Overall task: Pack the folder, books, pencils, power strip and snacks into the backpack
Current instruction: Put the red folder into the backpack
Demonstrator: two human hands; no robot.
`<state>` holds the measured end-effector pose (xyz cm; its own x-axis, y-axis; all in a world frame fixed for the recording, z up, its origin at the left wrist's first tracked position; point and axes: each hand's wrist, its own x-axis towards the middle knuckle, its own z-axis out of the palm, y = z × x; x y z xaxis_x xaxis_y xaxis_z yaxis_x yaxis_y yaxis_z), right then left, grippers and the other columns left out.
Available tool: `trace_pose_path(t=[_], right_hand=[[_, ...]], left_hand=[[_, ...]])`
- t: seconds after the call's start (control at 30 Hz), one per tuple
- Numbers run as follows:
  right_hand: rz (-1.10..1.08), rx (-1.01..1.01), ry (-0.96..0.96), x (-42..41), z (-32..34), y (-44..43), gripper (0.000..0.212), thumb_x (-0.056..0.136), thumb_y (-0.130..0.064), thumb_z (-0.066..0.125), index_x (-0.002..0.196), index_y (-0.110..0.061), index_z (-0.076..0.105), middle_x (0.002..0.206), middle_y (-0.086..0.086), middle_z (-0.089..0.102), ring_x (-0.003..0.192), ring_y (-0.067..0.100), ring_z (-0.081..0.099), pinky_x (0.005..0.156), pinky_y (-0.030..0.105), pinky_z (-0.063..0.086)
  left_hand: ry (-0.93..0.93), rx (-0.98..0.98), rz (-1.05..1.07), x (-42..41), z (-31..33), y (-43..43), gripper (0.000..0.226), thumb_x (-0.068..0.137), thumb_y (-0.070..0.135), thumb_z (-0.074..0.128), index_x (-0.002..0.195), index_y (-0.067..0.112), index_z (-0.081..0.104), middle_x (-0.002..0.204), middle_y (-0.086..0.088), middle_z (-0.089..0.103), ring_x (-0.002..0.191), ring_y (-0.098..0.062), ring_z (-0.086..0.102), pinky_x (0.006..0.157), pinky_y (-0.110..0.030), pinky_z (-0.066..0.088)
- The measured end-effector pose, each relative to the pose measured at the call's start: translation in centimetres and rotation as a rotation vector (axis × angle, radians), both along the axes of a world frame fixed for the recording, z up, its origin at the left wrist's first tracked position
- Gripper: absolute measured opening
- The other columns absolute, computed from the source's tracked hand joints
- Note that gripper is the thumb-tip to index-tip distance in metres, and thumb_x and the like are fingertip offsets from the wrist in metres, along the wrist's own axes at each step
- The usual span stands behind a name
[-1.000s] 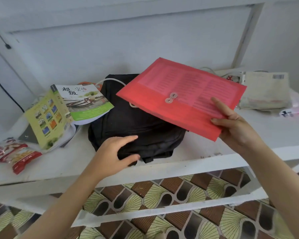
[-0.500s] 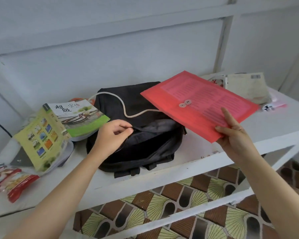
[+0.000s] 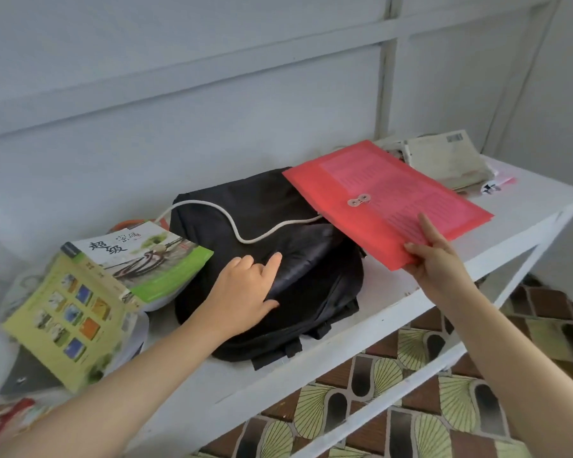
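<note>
A black backpack [image 3: 245, 200] lies flat on the white shelf [image 3: 394, 312]. My left hand [image 3: 242, 292] grips a fold of its fabric at the front, thumb under and fingers on top. My right hand [image 3: 437, 262] pinches the near edge of a red string-tie folder [image 3: 377, 193], held tilted, its far left corner over the backpack's right side. A white power cord [image 3: 232, 226] runs across the backpack and under the folder. A green-covered book [image 3: 146, 259] and a yellow booklet [image 3: 67, 309] lie left of the backpack. Red snack packets [image 3: 0, 421] show at the bottom left.
A stack of worn pale books [image 3: 444, 157] sits at the shelf's far right, with small pink and white items [image 3: 497, 185] beside it. A white panelled wall stands close behind. Patterned floor tiles [image 3: 427, 391] show beneath the shelf's front rail.
My left hand went from pinching the backpack's edge to gripping a wider fold of fabric. The folder has come lower and closer to the backpack's right side.
</note>
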<state>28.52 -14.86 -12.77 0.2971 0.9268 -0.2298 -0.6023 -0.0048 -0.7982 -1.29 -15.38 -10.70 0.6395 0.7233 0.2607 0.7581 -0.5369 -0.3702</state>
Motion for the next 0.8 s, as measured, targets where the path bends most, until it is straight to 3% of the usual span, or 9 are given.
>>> trace_pose_path(t=[0.13,0.2,0.3,0.4,0.53,0.6,0.67,0.73,0.8], right_hand=[[-0.029,-0.06,-0.016,-1.1,-0.6,0.2,0.064,0.091,0.015,0.039,0.142,-0.022,0.039,0.151,0.0,0.026,0.11,0.019,0.05,0.055,0.024,0.056],[-0.049,-0.077,-0.006,-1.7,-0.6,0.2,0.063,0.09,0.015,0.04,0.142,-0.022,0.039,0.15,0.0,0.027,0.101,0.016,0.052,0.053,0.024,0.056],[-0.075,-0.091,0.018,-2.3,-0.6,0.3,0.063,0.09,0.015,0.04,0.141,-0.022,0.04,0.149,-0.001,0.028,0.097,0.015,0.053,0.052,0.024,0.056],[-0.091,-0.101,0.023,-2.8,-0.7,0.2,0.062,0.09,0.015,0.039,0.141,-0.022,0.041,0.148,-0.001,0.029,0.106,0.019,0.052,0.053,0.026,0.057],[-0.108,-0.121,0.012,-3.3,-0.7,-0.2,0.062,0.091,0.014,0.04,0.141,-0.022,0.041,0.148,-0.004,0.029,0.116,0.022,0.049,0.064,0.033,0.059],[-0.116,-0.125,0.007,-3.5,-0.7,-0.4,0.062,0.091,0.014,0.04,0.141,-0.022,0.042,0.148,-0.003,0.029,0.109,0.019,0.052,0.069,0.034,0.056],[-0.122,-0.125,0.006,-3.8,-0.7,-0.6,0.061,0.091,0.014,0.04,0.14,-0.023,0.042,0.148,-0.002,0.03,0.098,0.016,0.054,0.066,0.033,0.057],[-0.129,-0.125,0.01,-4.1,-0.7,-0.8,0.061,0.091,0.014,0.04,0.14,-0.023,0.042,0.148,-0.002,0.029,0.099,0.016,0.054,0.058,0.03,0.059],[-0.142,-0.127,0.008,-4.4,-0.7,-1.0,0.062,0.091,0.014,0.04,0.141,-0.022,0.041,0.149,-0.002,0.027,0.105,0.019,0.052,0.054,0.027,0.058]], left_hand=[[-0.308,-0.347,0.104,-0.7,1.4,3.0,0.058,0.091,0.028,0.052,0.138,0.024,0.019,0.081,-0.002,0.061,0.075,-0.02,0.059,0.067,-0.031,0.047],[-0.544,-0.649,0.215,-2.1,2.9,5.9,0.053,0.093,0.027,0.05,0.134,0.03,0.016,0.102,-0.007,0.061,0.095,-0.022,0.059,0.085,-0.036,0.046],[-0.774,-0.889,0.288,-3.7,3.8,9.2,0.048,0.093,0.022,0.053,0.129,0.024,0.022,0.11,-0.008,0.055,0.095,-0.017,0.053,0.083,-0.026,0.036],[-0.592,-0.57,0.172,-3.8,2.8,9.6,0.045,0.088,0.022,0.061,0.118,0.033,0.029,0.104,0.0,0.055,0.092,-0.016,0.055,0.082,-0.032,0.043],[-0.237,-0.104,0.011,-3.1,1.2,7.8,0.041,0.085,0.008,0.057,0.12,0.027,0.049,0.104,-0.004,0.053,0.085,-0.025,0.056,0.061,-0.034,0.046],[-0.145,-0.016,-0.041,-3.0,0.4,6.8,0.042,0.08,0.012,0.065,0.12,0.022,0.055,0.102,-0.011,0.059,0.072,-0.03,0.061,0.051,-0.034,0.047],[-0.102,0.033,-0.099,-3.3,-0.2,5.8,0.05,0.073,0.037,0.074,0.119,0.025,0.059,0.094,-0.015,0.064,0.063,-0.03,0.064,0.043,-0.036,0.049],[0.005,0.06,-0.114,-3.6,-0.9,5.6,0.069,0.064,0.051,0.075,0.127,0.032,0.056,0.096,-0.019,0.064,0.069,-0.031,0.066,0.044,-0.037,0.051],[0.057,-0.005,-0.107,-3.8,-1.0,5.7,0.075,0.065,0.051,0.075,0.133,0.039,0.046,0.11,-0.024,0.059,0.081,-0.034,0.066,0.051,-0.039,0.053]])
